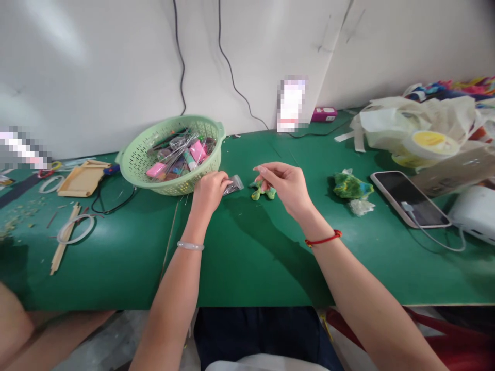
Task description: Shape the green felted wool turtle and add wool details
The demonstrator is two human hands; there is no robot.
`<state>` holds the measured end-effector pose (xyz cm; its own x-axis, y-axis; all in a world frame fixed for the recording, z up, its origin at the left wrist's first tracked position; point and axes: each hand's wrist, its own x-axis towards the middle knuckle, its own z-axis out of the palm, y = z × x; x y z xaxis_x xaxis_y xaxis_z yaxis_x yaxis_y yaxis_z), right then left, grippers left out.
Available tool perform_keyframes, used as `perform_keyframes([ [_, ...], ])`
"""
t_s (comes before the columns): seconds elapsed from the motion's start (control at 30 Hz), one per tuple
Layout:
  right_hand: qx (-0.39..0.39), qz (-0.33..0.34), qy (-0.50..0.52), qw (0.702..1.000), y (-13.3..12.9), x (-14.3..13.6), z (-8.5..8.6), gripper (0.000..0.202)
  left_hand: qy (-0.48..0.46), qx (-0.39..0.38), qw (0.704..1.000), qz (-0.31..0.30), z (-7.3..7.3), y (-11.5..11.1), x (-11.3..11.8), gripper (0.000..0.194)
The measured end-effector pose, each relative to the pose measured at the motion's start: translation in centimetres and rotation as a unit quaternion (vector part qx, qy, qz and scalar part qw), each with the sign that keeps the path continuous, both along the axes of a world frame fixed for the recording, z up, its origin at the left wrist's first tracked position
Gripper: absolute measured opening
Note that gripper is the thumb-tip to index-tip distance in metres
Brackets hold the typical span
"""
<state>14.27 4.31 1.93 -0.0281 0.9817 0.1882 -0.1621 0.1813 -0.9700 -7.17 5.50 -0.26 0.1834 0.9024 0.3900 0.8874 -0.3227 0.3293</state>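
My left grip pinches the small clear packet beside the green basket. My right grip curls over the small green-yellow plush piece on the surface; can't tell if I've closed on it. Plush: probably light, soft; I'd take its middle. Packet: likely slippery; I'd hold its edge.

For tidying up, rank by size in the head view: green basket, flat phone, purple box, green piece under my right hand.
Green basket
Flat phone
Unranked: purple box, green piece; too alike, piece partly hidden
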Motion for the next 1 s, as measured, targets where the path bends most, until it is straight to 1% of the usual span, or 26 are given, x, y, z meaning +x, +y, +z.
perform_keyframes([
  [0.2, -0.003, -0.004, -0.003, 1.0, 0.03, 0.03, -0.01, 0.029, 0.0, -0.006, 1.0, 0.002, 0.03, -0.05, -0.01, 0.013],
  [0.43, 0.004, -0.005, -0.002, 1.0, 0.03, 0.0, -0.16, 0.026, 0.004, -0.022, 0.999, 0.029, 0.72, -0.41, 0.51, 0.016],
  [0.63, 0.006, -0.002, -0.001, 1.0, 0.08, 0.05, -0.09, 0.027, -0.005, -0.041, 0.998, 0.045, 0.7, -0.34, 0.69, 0.013],
  [0.83, 0.002, 0.0, -0.013, 1.0, -0.01, 0.1, 0.1, 0.031, -0.053, -0.039, 0.998, 0.023, 0.07, -0.03, 0.28, 0.015],
  [0.9, 0.001, -0.002, -0.016, 1.0, -0.02, 0.11, 0.1, 0.031, -0.058, -0.026, 0.998, 0.009, -0.04, -0.05, 0.14, 0.02],
  [1.0, 0.0, -0.004, -0.017, 1.0, 0.02, 0.12, 0.07, 0.03, -0.056, -0.012, 0.998, -0.008, -0.03, -0.14, 0.05, 0.035],
])
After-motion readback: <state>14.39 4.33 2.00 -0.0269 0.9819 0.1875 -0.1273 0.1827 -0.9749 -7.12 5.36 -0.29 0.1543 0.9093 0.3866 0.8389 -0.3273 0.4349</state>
